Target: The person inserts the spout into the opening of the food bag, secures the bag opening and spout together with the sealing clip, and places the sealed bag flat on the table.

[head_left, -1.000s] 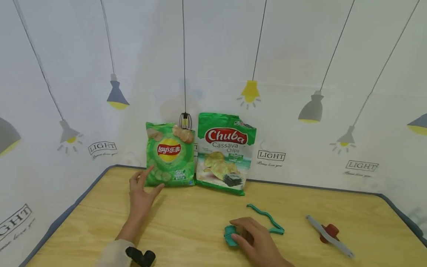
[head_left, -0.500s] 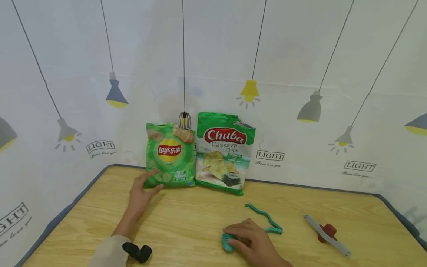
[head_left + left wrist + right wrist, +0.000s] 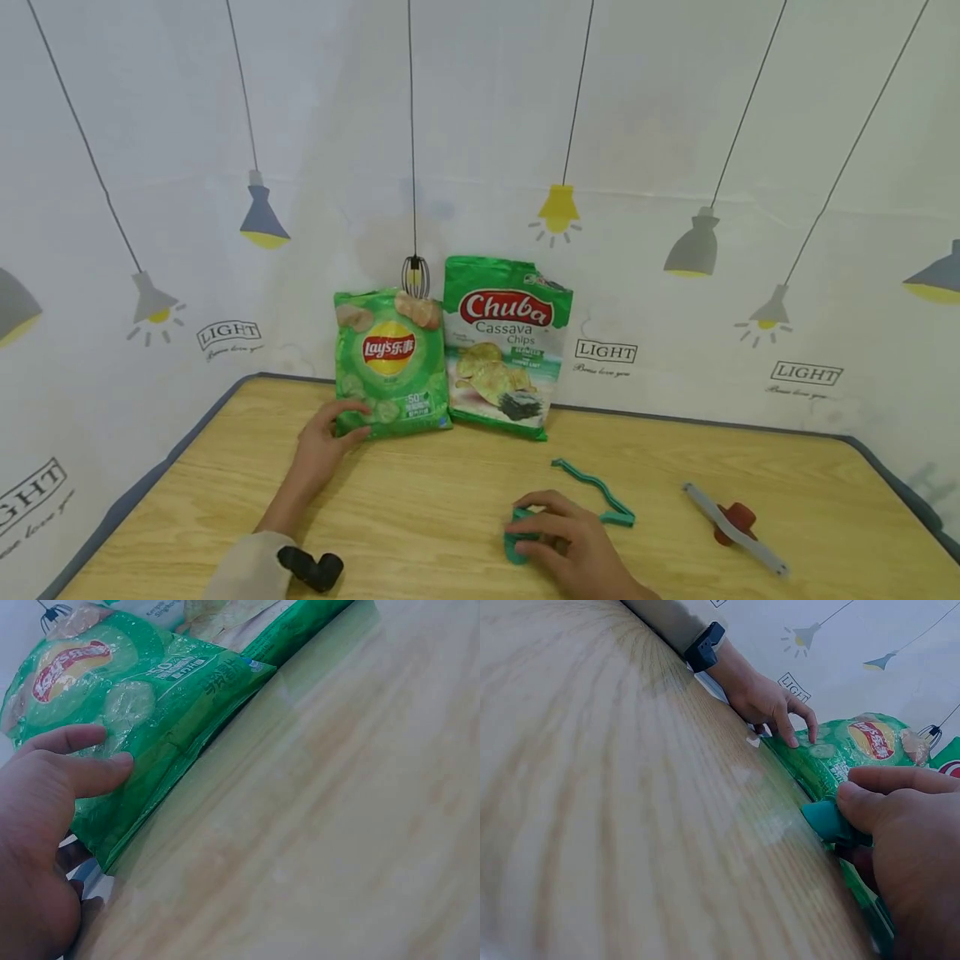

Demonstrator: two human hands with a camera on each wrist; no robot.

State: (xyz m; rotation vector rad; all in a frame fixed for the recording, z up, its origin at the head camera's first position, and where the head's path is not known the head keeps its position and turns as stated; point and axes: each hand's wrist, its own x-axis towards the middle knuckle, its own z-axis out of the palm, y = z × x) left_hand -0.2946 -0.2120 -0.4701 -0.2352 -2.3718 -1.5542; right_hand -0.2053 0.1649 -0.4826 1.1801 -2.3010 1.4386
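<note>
1. Broadly, the desk (image 3: 420,517) is pale, grained wood with a dark border; its back edge meets a smooth wall printed with lamps (image 3: 465,125).
2. Near this back edge, toward the left back corner, two bags stand upright: a glossy, crinkled Lay's bag (image 3: 390,367) and, on its right, a taller Chuba bag (image 3: 498,392). They overlap slightly at the lower corners.
3. The left hand (image 3: 330,437) pinches the Lay's bag at its lower left corner, thumb and forefinger bent on the front; its other fingers are partly hidden.
4. The right hand (image 3: 572,537) pinches a small, rounded teal piece (image 3: 825,819). A wide stretch of wood separates the hands.
5. Just beyond the right hand lies a thin, wavy green strip (image 3: 595,480).
6. Toward the right edge, a slender grey bar (image 3: 729,528) crosses a squat red piece (image 3: 741,515), with wood on all sides.
</note>
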